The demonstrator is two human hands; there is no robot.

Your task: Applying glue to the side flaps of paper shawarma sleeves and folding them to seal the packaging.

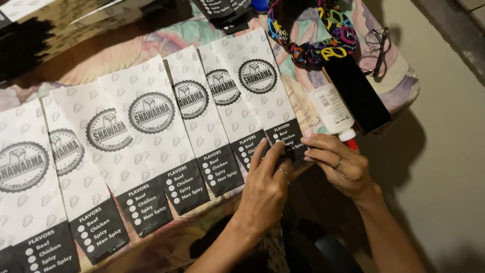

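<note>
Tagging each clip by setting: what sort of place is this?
Probably a home table used for hand-assembling food packaging. Printed white paper bags lie overlapped in a row on a patterned tablecloth, with a glue bottle, eyeglasses and a colourful fabric band beside them.
</note>
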